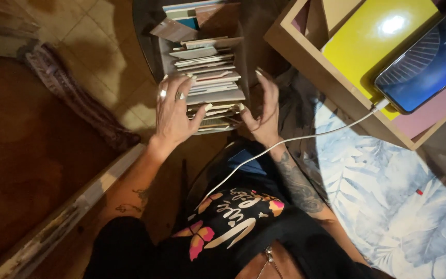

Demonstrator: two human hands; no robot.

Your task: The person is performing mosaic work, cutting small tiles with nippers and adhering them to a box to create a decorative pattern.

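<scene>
Your black shirt [243,227] with its butterfly print fills the bottom of the view, a white cable [305,138] running across it. Your left hand [174,111], rings on two fingers, lies open with its fingers spread on the cards [210,85], thumb pressed against the stack's near edge. Your right hand [264,111] is open too, fingertips touching the right side of the cards. They stand packed in a grey box [167,62] on the floor. The cable leads right to a phone [429,62] on a yellow board [367,36].
</scene>
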